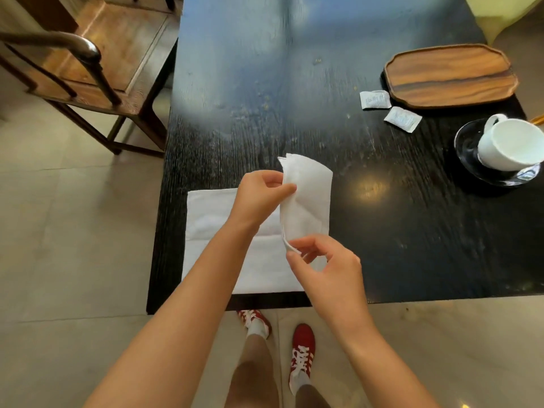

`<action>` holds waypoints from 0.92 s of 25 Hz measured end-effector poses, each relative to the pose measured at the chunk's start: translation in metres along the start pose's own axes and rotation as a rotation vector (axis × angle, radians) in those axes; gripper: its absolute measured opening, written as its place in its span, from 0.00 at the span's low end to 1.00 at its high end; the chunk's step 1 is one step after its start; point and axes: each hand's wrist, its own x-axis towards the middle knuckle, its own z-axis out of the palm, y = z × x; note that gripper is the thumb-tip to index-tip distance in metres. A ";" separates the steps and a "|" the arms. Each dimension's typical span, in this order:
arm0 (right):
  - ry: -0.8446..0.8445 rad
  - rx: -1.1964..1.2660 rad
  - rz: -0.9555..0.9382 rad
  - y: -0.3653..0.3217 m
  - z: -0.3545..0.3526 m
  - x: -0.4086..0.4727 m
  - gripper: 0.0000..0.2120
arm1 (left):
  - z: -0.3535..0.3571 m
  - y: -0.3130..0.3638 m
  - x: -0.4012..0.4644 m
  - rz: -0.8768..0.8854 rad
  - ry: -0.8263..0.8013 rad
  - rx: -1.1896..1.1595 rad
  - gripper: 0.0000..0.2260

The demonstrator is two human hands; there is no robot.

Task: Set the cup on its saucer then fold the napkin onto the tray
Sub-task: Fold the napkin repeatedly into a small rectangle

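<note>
Napkin point(306, 198) work is where I am now: I have the white sheet lifted off the black table point(294, 92) and doubled over, its fold bulging to the right. My left hand point(259, 195) pinches the upper part of the open edge between thumb and forefinger, fingers narrow and closed on the paper. My right hand point(326, 266) pinches the lower corner the same way, the other fingers curled loosely. Holding at two points along one edge keeps the layers lined up, I judge, so the crease can be set square.

Beneath my hands a second white sheet point(212, 231) lies flat at the near edge of the table; I cannot tell whether it is another napkin or a mat.

The cup point(512, 145) sits on its glass saucer point(471, 160) at the far right, though it looks tipped, mouth turned toward me, so I would not call that step cleanly settled. The wooden tray point(450, 75) lies beyond it, well apart from my hands and bare, with two small white packets point(388, 107) just beside its near rim. A chair point(82, 69) stands to the left. The folded napkin has yet to reach the tray.
</note>
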 end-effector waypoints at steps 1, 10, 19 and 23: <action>-0.026 -0.017 -0.034 -0.005 0.012 -0.001 0.11 | -0.017 -0.006 -0.003 -0.010 0.013 -0.023 0.04; -0.239 -0.180 -0.162 -0.009 0.116 -0.005 0.03 | -0.120 -0.089 -0.005 -0.100 0.159 0.076 0.05; -0.393 -0.398 -0.249 0.023 0.170 0.004 0.09 | -0.129 -0.129 0.009 -0.079 0.346 0.391 0.03; -0.472 -0.503 -0.342 0.037 0.180 0.006 0.09 | -0.126 -0.135 0.012 -0.074 0.409 0.476 0.02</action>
